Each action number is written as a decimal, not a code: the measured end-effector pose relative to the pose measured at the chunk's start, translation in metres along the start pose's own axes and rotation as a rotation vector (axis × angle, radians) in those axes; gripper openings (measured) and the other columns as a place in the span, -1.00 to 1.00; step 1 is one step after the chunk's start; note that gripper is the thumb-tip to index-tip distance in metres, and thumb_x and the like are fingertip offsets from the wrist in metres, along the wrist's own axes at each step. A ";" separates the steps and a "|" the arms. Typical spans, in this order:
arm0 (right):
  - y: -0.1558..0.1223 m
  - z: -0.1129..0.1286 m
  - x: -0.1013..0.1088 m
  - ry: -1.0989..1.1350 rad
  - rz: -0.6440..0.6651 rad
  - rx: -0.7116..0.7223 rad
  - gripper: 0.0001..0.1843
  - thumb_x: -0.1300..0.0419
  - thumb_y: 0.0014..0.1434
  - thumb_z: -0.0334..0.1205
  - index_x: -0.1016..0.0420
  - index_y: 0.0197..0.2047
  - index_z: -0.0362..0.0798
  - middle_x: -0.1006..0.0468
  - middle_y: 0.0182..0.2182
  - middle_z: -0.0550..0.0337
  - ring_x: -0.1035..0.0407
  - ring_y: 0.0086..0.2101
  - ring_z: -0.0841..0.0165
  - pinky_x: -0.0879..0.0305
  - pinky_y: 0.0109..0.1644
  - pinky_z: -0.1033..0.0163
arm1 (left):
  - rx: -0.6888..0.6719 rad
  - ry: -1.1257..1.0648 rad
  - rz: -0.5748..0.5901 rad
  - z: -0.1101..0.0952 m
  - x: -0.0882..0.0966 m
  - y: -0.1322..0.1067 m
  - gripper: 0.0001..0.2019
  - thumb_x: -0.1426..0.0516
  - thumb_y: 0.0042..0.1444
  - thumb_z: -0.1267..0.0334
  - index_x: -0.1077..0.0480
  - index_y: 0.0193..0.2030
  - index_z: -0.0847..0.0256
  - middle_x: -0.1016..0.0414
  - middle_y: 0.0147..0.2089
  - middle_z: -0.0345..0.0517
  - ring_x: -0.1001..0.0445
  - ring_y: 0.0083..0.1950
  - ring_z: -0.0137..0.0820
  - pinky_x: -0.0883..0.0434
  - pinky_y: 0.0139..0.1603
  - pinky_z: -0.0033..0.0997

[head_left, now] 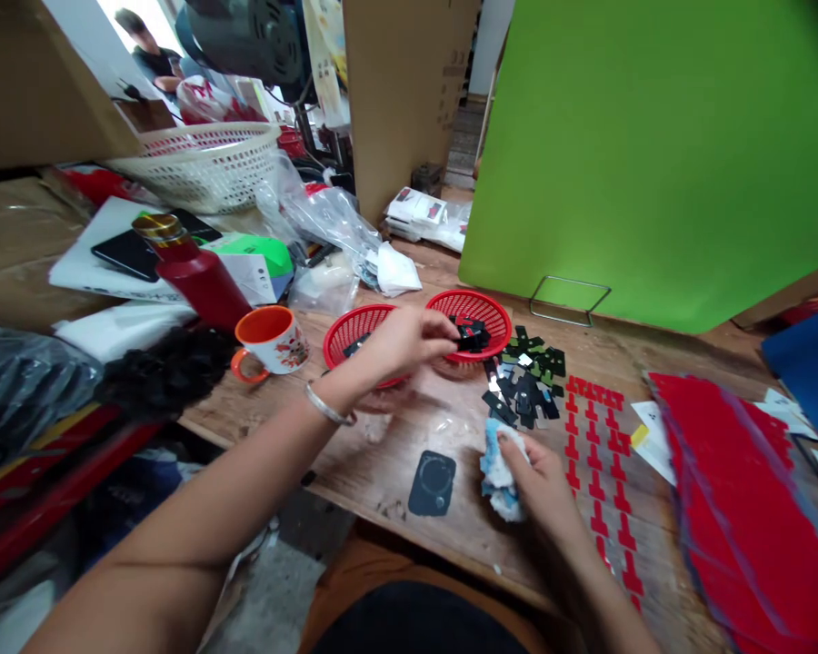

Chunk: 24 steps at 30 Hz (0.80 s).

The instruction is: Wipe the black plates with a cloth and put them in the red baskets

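Observation:
My left hand [419, 341], with a bangle at the wrist, reaches over to the right red basket [501, 313]. Its fingers pinch together at the near rim, on what looks like a small black piece; the fingertips partly hide it. Several black pieces [473, 338] lie in that basket. Under my left forearm stands another red basket [334, 345], partly covered. My right hand [535, 468] grips a blue and white cloth [501, 472] close above the table. Left of the cloth, a dark pad [433, 483] with a ring mark lies flat.
Loose black pieces [526, 386] are piled beside the right basket. Red T-shaped pieces [593, 454] form rows at the right, beside red sheets [743, 490]. An orange-white mug [283, 341] and red bottle [201, 282] stand left. A green panel [654, 163] rises behind.

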State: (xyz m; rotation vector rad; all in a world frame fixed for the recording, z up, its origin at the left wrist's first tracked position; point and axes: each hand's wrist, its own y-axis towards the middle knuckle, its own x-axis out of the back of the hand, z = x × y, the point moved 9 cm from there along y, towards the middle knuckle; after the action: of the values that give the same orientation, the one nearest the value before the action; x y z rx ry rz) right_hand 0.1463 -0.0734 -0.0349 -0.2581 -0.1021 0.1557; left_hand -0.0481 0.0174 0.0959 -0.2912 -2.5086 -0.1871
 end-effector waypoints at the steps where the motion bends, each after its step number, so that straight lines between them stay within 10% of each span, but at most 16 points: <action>1: -0.001 -0.001 -0.002 0.016 0.010 -0.016 -0.53 -0.19 0.02 0.22 -0.39 -0.51 -0.07 -0.37 -0.66 0.25 -0.18 -0.65 0.42 -0.09 -0.60 0.34 | -0.034 0.041 -0.053 -0.004 0.015 0.008 -0.74 -0.20 -0.01 0.24 -0.50 -0.17 0.30 -0.57 -0.25 -0.05 -0.48 -0.28 -0.38 -0.35 -0.20 -0.42; 5: -0.005 -0.007 -0.011 0.046 0.036 -0.065 -0.53 -0.22 -0.01 0.22 -0.39 -0.53 -0.06 -0.37 -0.68 0.25 -0.19 -0.66 0.42 -0.09 -0.62 0.34 | 0.011 0.346 -0.084 0.016 0.043 0.022 -0.78 -0.20 -0.04 0.27 -0.53 -0.24 0.29 -0.57 -0.29 -0.05 -0.47 -0.29 -0.35 -0.32 -0.21 -0.42; 15: -0.006 -0.007 -0.020 0.037 0.132 -0.085 -0.59 -0.20 0.07 0.14 -0.44 -0.43 -0.08 -0.35 -0.66 0.31 -0.18 -0.64 0.46 -0.08 -0.58 0.37 | 0.097 0.606 0.220 0.117 0.020 0.001 -0.81 -0.25 -0.26 0.41 -0.51 -0.40 0.18 -0.51 -0.31 -0.11 -0.42 -0.27 -0.33 -0.26 -0.25 -0.49; 24: -0.004 -0.015 -0.014 0.063 0.098 -0.112 -0.64 -0.24 0.04 0.07 -0.51 -0.31 -0.08 -0.42 -0.64 0.29 -0.23 -0.65 0.44 -0.13 -0.60 0.37 | 0.088 0.416 0.046 0.066 0.045 -0.022 -0.86 -0.12 0.02 0.24 -0.44 -0.31 0.23 -0.51 -0.40 -0.18 -0.40 -0.41 -0.44 -0.24 -0.38 -0.53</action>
State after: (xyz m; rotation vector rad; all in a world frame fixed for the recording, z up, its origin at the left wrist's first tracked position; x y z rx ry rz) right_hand 0.1347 -0.0836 -0.0491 -0.3795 -0.0357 0.2393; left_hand -0.1257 0.0169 0.0673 -0.2447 -2.0899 -0.1052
